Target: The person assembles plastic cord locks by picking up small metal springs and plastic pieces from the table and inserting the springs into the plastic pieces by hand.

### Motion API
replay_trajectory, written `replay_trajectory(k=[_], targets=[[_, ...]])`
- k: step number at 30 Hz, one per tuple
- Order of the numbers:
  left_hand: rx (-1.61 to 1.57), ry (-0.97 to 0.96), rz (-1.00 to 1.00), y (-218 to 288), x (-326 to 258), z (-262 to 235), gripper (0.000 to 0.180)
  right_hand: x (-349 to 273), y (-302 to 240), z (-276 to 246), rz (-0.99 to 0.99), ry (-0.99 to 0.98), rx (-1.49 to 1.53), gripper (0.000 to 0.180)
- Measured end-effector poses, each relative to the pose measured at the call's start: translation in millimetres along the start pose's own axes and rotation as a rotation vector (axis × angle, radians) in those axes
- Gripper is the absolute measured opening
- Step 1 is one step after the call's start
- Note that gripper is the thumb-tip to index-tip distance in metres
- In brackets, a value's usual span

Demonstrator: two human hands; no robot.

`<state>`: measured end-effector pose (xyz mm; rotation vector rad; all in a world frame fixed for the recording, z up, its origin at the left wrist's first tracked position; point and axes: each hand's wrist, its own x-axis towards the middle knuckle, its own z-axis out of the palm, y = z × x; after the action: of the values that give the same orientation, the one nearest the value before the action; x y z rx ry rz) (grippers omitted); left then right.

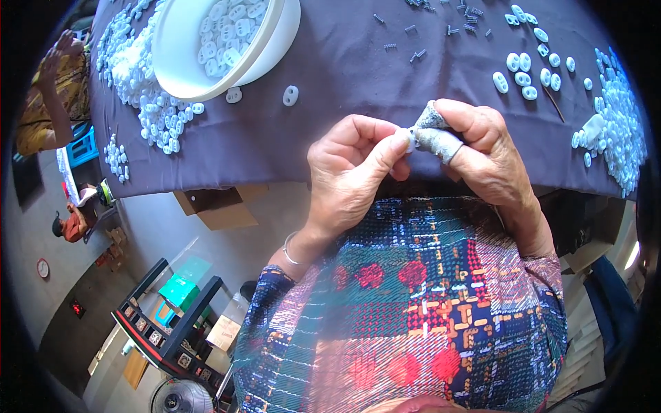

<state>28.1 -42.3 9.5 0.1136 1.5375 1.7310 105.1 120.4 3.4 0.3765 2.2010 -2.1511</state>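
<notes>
Close to the table's near edge, my left hand (351, 168) pinches a small white plastic piece (411, 142) between thumb and forefinger. My right hand (490, 155) meets it from the other side, its thumb and forefinger closed against the piece. Grey, worn wrapping (439, 142) covers those two fingertips and hides much of what they grip; whether a spring is there I cannot tell. Beyond my left hand, a single white oval cord stopper (290, 96) with two holes lies on the dark cloth. Several similar stoppers (525, 78) are scattered beyond my right hand.
A white tub (279, 48) of stoppers stands at the far left, beside a heap of small white parts (131, 51). Small metal springs (471, 27) lie at the far middle. Another white heap (620, 131) and a thin brown stick (553, 104) are at right. Another person's arm (56, 103) shows far left.
</notes>
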Motion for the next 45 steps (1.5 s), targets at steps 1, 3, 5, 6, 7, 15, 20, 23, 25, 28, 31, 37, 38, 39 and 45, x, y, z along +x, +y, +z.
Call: replay_trajectory(k=[1,3,5,6,7,15,20,23,25,28,31,37,38,39,45], targets=[[0.009,0.007,-0.006,1,-1,1,0.013,-1,1,1,-0.010,0.007,0.030,0.008],[0.015,0.012,-0.017,1,0,1,0.013,-1,4,0,-0.014,0.016,0.058,0.008],[0.026,0.012,-0.014,1,1,1,0.012,0,4,-1,0.027,-0.007,0.060,0.011],[0.025,0.014,-0.017,1,1,1,0.012,0,4,-1,0.030,-0.008,0.062,0.011],[0.037,0.012,-0.022,2,1,1,0.012,0,2,-2,0.091,-0.028,0.098,0.011],[0.034,0.027,-0.020,2,3,2,0.012,4,-3,0,0.147,-0.036,0.140,0.008],[-0.057,0.012,0.010,-1,5,1,0.011,7,-1,-1,-0.021,-0.038,-0.020,0.009],[-0.134,0.003,0.024,-1,7,-1,0.010,12,3,2,-0.260,0.082,-0.132,0.016],[-0.171,-0.003,0.025,-2,8,-3,0.011,7,-8,2,-0.272,0.089,-0.264,0.022],[-0.210,-0.014,0.004,-3,9,-4,0.011,3,-7,13,-0.430,0.197,-0.517,0.034],[-0.226,-0.002,-0.024,-2,7,-3,0.012,4,-5,18,-0.508,0.224,-0.598,0.033],[-0.277,-0.054,-0.045,1,4,-7,0.012,2,-5,18,-0.558,0.216,-0.666,0.027],[-0.320,-0.070,-0.059,1,3,-7,0.012,2,-4,18,-0.547,0.201,-0.641,0.026],[-0.321,-0.072,-0.057,1,3,-7,0.012,1,-4,18,-0.536,0.187,-0.616,0.026],[-0.183,-0.018,-0.039,-4,3,-5,0.012,1,-11,17,-0.502,0.146,-0.747,0.025]])
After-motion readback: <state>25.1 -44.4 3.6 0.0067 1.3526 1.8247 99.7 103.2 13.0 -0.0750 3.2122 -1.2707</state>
